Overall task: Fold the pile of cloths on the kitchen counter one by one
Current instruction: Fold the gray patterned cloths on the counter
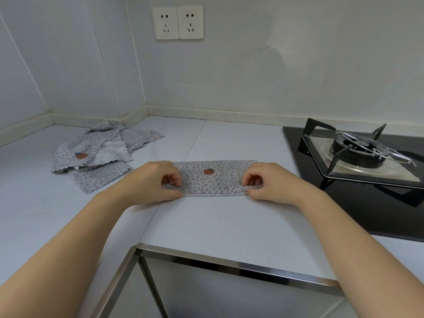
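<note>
A grey spotted cloth with a small red strawberry patch lies folded into a long strip on the white counter, in the middle of the view. My left hand pinches its near left corner with curled fingers. At the other end my right hand pinches the near right corner the same way. A loose pile of matching cloths lies crumpled at the back left, near the wall corner, apart from both hands.
A black gas hob with a metal pan support stands close on the right. The counter's steel-trimmed front edge runs below my arms. Two wall sockets sit high on the back wall.
</note>
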{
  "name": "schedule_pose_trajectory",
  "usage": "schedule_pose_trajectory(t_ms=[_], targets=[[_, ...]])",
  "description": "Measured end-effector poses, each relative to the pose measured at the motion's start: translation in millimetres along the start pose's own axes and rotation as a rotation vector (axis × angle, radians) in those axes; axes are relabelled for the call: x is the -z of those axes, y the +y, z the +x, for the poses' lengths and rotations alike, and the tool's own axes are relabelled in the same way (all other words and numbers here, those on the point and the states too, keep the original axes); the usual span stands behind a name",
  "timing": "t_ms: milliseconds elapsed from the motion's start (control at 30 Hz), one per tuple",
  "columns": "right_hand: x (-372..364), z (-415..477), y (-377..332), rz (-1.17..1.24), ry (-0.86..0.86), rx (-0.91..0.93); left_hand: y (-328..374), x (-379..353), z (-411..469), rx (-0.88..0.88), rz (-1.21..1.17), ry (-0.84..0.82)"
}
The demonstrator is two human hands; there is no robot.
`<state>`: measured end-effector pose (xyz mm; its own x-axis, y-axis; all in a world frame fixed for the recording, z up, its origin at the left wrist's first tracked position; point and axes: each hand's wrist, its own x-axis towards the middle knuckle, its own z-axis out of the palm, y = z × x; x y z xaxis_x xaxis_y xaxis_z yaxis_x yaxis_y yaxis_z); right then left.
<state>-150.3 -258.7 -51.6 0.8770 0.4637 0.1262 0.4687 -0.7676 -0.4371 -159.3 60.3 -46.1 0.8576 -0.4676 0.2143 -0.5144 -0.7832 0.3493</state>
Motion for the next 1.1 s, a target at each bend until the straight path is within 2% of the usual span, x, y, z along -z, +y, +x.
schedule_pose_trajectory(t_ms=[100, 233, 367, 467, 600, 667, 733, 800, 900, 1100], targets=[[2.0, 0.5, 0.1, -0.069, 0.008, -0.015, -3.9, -2.8, 0.4, -0.010, 0.033, 0.018], [5.2, 0.1, 1.1, -0.197, 0.083, -0.073, -11.0, -14.0, -2.2, -0.003, 0.185, 0.247], [4.6, -3.4, -2.0, -0.042, 0.085, -0.108, -9.8, -16.0, -2.4, -0.041, 0.204, 0.326], [1.2, -3.2, -5.7, 0.055, 0.126, -0.099, -8.0, -13.8, -4.2, -0.034, 0.118, 0.320], [-3.2, -0.5, -6.6, 0.082, 0.159, -0.074, -4.9, -12.3, -6.7, 0.112, 0.017, 0.363], [-6.2, 1.3, -6.3, 0.035, 0.160, -0.039, -2.8, -8.5, -4.0, 0.297, 0.012, 0.399], [-8.5, 3.6, -5.9, 0.007, 0.145, -0.024, 4.7, -4.0, 1.1, 0.537, 0.079, 0.255], [-9.0, 4.6, -8.1, -0.026, 0.118, -0.028, 12.8, -3.4, 5.7, 0.676, 0.133, 0.075], [-7.5, 2.8, -14.8, -0.029, 0.115, -0.033, 14.7, -10.2, 10.9, 0.722, 0.080, 0.036], [-7.6, 0.0, -21.9, 0.093, 0.194, -0.066, 15.8, -12.0, 13.3, 0.654, -0.191, 0.267]])
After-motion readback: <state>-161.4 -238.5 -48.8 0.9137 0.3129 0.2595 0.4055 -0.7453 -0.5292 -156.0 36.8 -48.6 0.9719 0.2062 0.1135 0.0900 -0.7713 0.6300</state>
